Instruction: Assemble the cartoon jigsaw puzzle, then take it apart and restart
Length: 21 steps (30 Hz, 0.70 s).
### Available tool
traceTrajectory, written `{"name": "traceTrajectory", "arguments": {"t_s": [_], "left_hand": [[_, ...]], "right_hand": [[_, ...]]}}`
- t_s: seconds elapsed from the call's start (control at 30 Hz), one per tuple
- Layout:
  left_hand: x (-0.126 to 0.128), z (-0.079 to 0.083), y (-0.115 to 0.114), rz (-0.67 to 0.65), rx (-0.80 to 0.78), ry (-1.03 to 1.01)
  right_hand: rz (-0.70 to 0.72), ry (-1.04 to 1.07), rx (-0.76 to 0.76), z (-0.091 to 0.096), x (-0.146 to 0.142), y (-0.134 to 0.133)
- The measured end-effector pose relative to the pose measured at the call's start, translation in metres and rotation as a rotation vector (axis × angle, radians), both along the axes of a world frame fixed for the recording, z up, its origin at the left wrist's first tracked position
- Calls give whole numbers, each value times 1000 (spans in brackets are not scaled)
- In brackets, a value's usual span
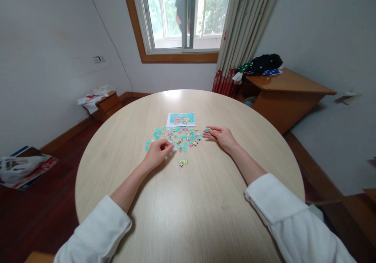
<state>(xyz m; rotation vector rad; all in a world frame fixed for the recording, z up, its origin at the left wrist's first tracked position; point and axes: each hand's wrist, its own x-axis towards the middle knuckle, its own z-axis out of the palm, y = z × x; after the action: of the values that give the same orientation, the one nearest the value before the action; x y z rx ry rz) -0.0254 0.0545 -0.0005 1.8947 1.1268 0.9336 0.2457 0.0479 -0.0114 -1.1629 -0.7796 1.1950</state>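
Observation:
Many loose jigsaw puzzle pieces (184,136), mostly turquoise with some pink and yellow, lie spread in a patch at the middle of the table. My left hand (158,152) is at the patch's near left edge, thumb and fingers pinched together; whatever they may hold is too small to make out. At the right edge, my right hand (222,137) grips a greenish-yellow puzzle piece (207,130) at its fingertips. A small joined cluster of yellow puzzle pieces (183,163) lies apart, nearer to me. Behind the patch is a picture sheet (185,119) with pink and yellow cartoon figures.
The round wooden table (188,220) fills the middle of the view. Past its far right edge stands a brown desk (293,83) with dark clothes (266,64) on it. A small cabinet (110,105) is at the far left, and a plastic bag (22,168) lies on the floor.

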Motion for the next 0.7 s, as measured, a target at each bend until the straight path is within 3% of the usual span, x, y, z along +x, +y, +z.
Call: {"name": "traceTrajectory", "arguments": {"t_s": [0.7], "left_hand": [[-2, -2, 2, 5, 22, 13]], "right_hand": [[3, -89, -4, 11, -12, -6]]}}
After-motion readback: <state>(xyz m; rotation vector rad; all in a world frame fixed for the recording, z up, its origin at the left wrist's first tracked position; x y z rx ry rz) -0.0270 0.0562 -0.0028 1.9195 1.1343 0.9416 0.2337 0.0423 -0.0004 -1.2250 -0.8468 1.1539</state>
